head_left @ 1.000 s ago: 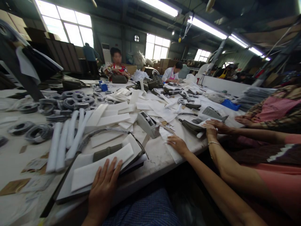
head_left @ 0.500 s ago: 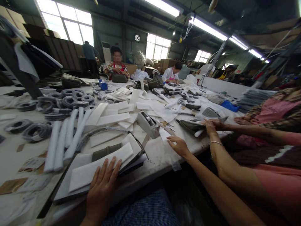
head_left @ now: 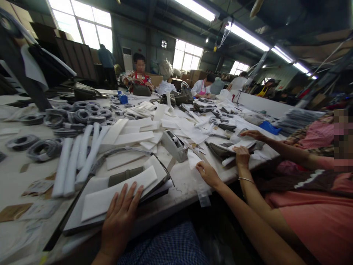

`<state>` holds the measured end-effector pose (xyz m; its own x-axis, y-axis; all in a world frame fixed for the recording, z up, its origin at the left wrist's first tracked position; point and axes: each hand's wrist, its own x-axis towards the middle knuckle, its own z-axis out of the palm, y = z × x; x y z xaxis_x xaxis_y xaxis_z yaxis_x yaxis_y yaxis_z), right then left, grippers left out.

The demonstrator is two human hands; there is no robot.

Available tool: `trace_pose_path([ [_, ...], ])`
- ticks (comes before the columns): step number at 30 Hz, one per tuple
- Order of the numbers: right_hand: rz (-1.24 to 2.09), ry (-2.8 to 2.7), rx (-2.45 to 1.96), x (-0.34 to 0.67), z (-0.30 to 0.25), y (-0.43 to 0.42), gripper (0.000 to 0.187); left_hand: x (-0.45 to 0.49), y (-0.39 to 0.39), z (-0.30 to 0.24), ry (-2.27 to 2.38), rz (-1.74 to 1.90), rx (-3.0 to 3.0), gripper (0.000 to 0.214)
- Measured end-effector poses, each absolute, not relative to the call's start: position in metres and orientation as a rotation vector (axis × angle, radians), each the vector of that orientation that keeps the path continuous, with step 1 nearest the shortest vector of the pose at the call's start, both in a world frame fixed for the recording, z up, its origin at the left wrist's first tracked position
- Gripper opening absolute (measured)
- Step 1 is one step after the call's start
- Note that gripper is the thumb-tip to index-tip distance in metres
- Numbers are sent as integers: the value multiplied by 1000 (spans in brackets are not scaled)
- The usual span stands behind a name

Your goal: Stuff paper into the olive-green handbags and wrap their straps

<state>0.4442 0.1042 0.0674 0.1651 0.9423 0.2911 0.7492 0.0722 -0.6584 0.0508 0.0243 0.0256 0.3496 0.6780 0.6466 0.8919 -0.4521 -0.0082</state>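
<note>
My left hand [head_left: 119, 218] lies flat with fingers spread on a long white foam sheet [head_left: 110, 195]. The sheet rests on a flat dark grey bag [head_left: 82, 217] at the table's near edge, beside an olive handle strap [head_left: 125, 176]. The hand holds nothing. My right hand is out of view. Just right of me, a neighbour in a pink top has one hand [head_left: 208, 173] on a clear strip at the table edge and the other hand [head_left: 242, 156], with a bracelet, on an olive piece [head_left: 220, 150].
A grey tape dispenser [head_left: 174, 145] stands mid-table. White foam rolls [head_left: 72, 160] and coiled grey straps [head_left: 44, 149] lie to the left, with loose white sheets [head_left: 135, 138] behind. Other workers sit at the far end, and another person's hand [head_left: 253, 134] reaches in from the right.
My left hand has stayed flat on the foam sheet. The neighbour's near hand has drawn back toward the table edge, and the bracelet hand has shifted slightly nearer on the olive piece.
</note>
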Motion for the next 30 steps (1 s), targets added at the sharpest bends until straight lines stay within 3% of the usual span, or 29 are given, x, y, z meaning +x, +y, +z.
trace_pose_path([
  [6, 332, -1405, -1715, 454, 77, 107, 44, 51, 25, 24, -1389, -821, -2260, 54],
  [13, 549, -1294, -1571, 442, 83, 108, 50, 50, 25, 23, -1416, -829, -2258, 56],
  [24, 850, -1750, -1420, 347, 88, 27, 21, 52, 24, 31, -1448, -883, -2264, 58],
  [27, 1068, -1916, -1322, 340, 83, 14, 24, 51, 24, 31, -1462, -889, -2270, 59],
  [30, 855, -1826, -1455, 347, 71, 23, 31, 51, 24, 32, -1472, -911, -2273, 58],
])
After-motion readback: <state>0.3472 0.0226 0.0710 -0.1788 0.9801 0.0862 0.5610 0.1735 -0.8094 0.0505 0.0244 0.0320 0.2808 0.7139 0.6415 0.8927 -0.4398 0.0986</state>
